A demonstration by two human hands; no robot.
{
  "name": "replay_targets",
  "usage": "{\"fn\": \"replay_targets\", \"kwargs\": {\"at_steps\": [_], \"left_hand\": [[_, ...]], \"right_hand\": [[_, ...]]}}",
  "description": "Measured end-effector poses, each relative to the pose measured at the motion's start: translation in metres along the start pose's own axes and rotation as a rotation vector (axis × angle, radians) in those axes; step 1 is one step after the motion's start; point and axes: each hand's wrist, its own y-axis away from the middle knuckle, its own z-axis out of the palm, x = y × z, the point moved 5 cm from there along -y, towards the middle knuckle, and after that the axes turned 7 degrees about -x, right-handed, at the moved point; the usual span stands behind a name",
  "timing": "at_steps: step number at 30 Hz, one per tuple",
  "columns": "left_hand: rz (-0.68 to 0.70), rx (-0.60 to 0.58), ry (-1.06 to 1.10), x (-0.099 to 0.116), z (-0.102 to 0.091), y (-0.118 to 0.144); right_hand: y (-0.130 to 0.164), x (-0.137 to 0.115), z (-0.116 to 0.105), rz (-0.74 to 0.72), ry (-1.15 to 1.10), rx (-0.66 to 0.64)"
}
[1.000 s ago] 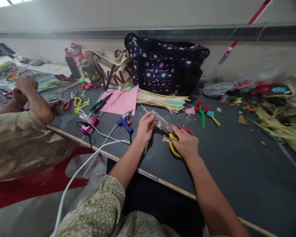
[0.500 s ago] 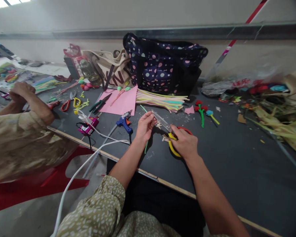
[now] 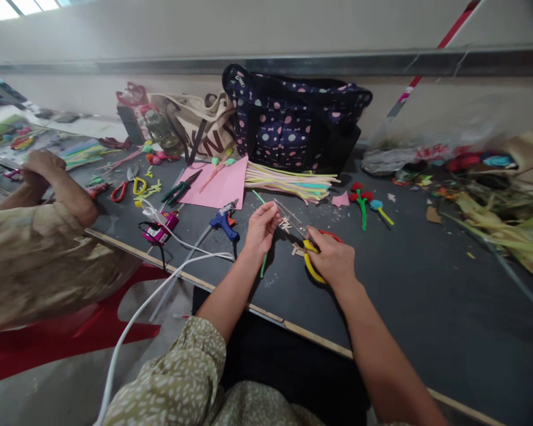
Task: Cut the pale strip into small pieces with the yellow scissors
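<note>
My right hand [image 3: 333,257] is closed around the handles of a pair of scissors [image 3: 311,260], one loop yellow and the other red. The blades point up and left to the fingertips of my left hand [image 3: 263,228]. Thumb and fingers of that hand are pinched together at the blade tips; what they hold is too small to make out. A thin green stem [image 3: 263,269] shows above and below the left hand, and I cannot tell whether it is gripped. Short pale offcuts [image 3: 297,250] lie under the scissors.
A blue glue gun [image 3: 224,222] lies left of my hands, with a white cord beyond it. Behind are pink paper [image 3: 222,192], a bundle of fuzzy stems [image 3: 288,181] and a dotted bag [image 3: 293,118]. Red fuzzy flowers [image 3: 361,198] lie right. A co-worker's arm [image 3: 66,183] is at left.
The scissor blades showed as a broad shiny band and now look narrow. Both hands stay in nearly the same place. The co-worker's arms have hardly moved.
</note>
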Motion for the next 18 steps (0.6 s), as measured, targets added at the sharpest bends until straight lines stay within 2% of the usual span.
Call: {"fn": "replay_targets", "kwargs": {"at_steps": [7, 18], "left_hand": [[0.007, -0.026, 0.029, 0.0007, -0.0003, 0.0004], [-0.005, -0.035, 0.053, 0.0006, 0.0, -0.0006]], "right_hand": [[-0.0027, 0.0089, -0.0048, 0.104, -0.056, 0.046], [-0.0009, 0.0017, -0.0048, -0.02, -0.022, 0.043]]}}
